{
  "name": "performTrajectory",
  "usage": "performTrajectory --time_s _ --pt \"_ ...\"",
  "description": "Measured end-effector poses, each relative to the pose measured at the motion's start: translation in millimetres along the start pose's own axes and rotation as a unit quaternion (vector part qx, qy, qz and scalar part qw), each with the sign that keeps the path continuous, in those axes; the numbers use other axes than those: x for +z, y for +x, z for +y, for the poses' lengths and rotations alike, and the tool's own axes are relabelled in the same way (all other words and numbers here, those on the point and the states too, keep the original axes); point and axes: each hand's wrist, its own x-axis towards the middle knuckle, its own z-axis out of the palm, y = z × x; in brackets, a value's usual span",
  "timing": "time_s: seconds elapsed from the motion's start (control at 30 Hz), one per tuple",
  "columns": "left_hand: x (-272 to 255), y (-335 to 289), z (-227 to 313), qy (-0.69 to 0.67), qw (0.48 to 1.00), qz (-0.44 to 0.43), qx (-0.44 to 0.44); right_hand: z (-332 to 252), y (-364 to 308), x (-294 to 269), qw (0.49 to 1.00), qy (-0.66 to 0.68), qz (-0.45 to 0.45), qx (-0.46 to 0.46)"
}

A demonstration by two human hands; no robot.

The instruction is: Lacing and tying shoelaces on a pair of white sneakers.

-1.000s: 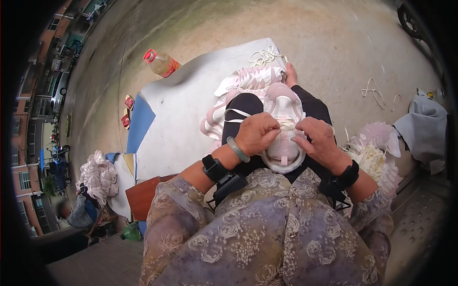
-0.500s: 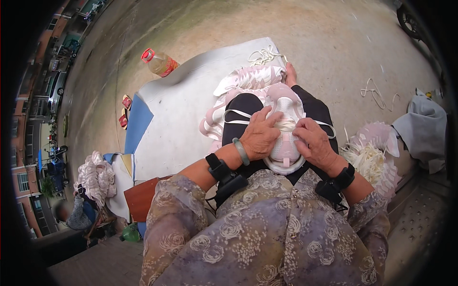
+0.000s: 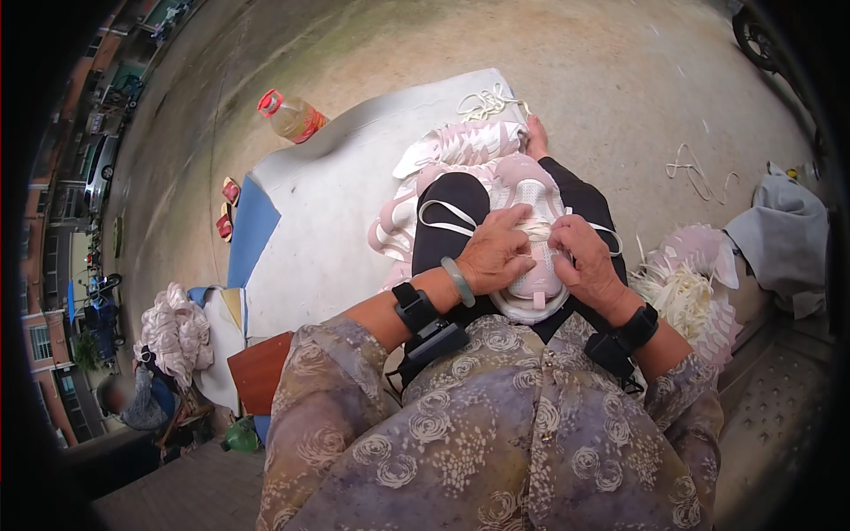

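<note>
On my lap lies a pink and white sneaker upper (image 3: 534,281), its tongue end toward me, with white shoelace across its middle. My left hand (image 3: 498,251) bends over the left side of the lacing, fingers curled at the lace. From the right, my right hand (image 3: 588,264) pinches at the lacing with thumb and forefinger; the exact grip is partly hidden by the fingers. A loop of white shoelace (image 3: 449,206) stands out over my left knee, and another short stretch shows beyond my right hand. More pink and white uppers (image 3: 460,146) lie in a row just past my knees.
A pale sheet (image 3: 328,221) covers the ground ahead, with a drink bottle (image 3: 294,118) at its far edge. Bundled uppers with loose laces (image 3: 682,296) lie at my right, near a grey cloth (image 3: 779,234). Slippers (image 3: 227,211) and another pile of uppers (image 3: 175,332) are at left.
My left hand has shifted slightly right and turned, its fingers closer to my right hand over the lacing. The right hand stays nearly in place.
</note>
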Motion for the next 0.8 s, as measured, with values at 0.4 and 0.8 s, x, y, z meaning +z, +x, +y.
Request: performTrajectory --time_s 0.4,0.8 --pt "20.3 4.0 -1.5 0.046 0.996 0.072 0.013 -3.0 1.9 3.7 0.999 -0.051 -0.008 -0.003" --pt "-9.5 -6.5 5.8 0.05 0.993 0.1 0.024 -5.2 -3.4 -0.7 0.995 -0.065 0.007 0.07"
